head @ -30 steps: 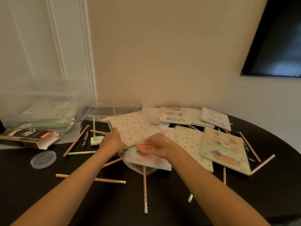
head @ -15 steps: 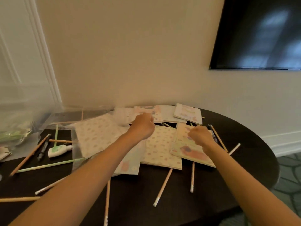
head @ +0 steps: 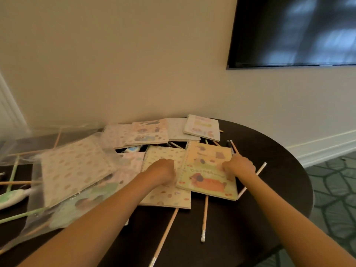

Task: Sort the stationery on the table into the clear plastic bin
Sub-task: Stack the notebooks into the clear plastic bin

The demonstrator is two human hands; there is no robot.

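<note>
A yellow spiral notebook point(head: 210, 182) with a dog picture lies on the dark round table point(head: 269, 189), partly over a cream dotted notebook point(head: 165, 195). My right hand point(head: 238, 167) grips the yellow notebook's right edge, thumb on the cover. With curled fingers, my left hand point(head: 163, 170) rests on the dotted notebook, just beside the yellow one's spiral; what its fingertips hold is hidden. More notebooks point(head: 202, 127) are piled behind. A plastic-sleeved patterned notebook point(head: 75, 168) lies to the left. Clear plastic point(head: 57, 133), blurred, shows at the far left.
Several wooden pencils point(head: 205, 214) poke out from under the notebooks toward the front edge. A white-green correction tape point(head: 13, 197) and green pencils point(head: 21, 215) lie at the left. The table's rim curves away on the right above patterned carpet point(head: 335, 199). A dark screen point(head: 292, 29) hangs on the wall.
The view has swung right, away from the bin. Both hands have left the sleeved notebook and come down onto the dotted and yellow notebooks.
</note>
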